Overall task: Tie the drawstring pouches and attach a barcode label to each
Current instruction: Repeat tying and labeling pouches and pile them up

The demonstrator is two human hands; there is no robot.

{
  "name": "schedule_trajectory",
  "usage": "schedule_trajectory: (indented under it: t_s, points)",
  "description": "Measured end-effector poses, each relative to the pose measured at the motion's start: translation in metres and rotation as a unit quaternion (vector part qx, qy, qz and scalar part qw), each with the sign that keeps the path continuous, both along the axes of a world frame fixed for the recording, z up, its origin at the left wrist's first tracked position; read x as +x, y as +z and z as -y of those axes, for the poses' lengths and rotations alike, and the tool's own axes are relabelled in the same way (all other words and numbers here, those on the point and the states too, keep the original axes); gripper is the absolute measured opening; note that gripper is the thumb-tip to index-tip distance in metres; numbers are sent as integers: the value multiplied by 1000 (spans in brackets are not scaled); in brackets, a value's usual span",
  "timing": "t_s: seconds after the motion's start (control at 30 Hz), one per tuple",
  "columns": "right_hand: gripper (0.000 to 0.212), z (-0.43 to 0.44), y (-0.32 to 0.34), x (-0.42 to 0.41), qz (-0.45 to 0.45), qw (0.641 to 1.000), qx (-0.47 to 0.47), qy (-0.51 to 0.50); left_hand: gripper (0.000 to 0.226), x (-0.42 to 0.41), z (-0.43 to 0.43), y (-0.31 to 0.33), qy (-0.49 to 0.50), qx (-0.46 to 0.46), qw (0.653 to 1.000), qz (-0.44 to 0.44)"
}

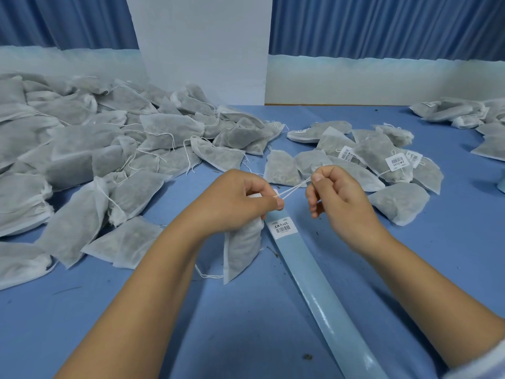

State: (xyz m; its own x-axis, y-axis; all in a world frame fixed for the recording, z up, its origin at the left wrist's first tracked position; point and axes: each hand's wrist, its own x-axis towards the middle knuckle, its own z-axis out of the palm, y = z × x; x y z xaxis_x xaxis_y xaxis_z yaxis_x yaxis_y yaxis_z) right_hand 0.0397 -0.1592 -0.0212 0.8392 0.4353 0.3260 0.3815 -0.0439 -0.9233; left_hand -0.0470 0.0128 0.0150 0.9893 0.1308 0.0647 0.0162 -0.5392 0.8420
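Head view: gauzy pouch (pixel 241 250), thin drawstring (pixel 295 187)

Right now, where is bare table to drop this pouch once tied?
Bare table lies right of the label strip, this side of the labelled pouches. Another patch is near-left, this side of the untied pile. Crowded: far left, and just beyond the left hand gripping the pouch and the right hand pinching its drawstring.

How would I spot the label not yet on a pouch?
Find the long pale blue strip lying diagonally on the table. At its far end, beside the left hand, sits one barcode label. Unlike the others, it is on the strip, not a pouch.
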Motion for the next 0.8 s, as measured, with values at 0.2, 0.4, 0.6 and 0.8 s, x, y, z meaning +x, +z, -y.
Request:
schedule_trajectory:
  t_s: [0.2,0.4,0.6,0.8]
  points:
    - [20,5,-2,4,74,995,-64,14,14,-1,-5,-1,-6,12,1000,5]
    - [19,6,-2,3,61,996,-57,21,15,0,-5,-2,-5,12,1000,4]
    - [17,-1,1,-6,-158,979,98,79,19,2,-3,-4,-3,9,1000,-5]
    - [17,-4,2,-9,-193,971,117,83,17,4,-3,-6,-2,15,1000,-5]
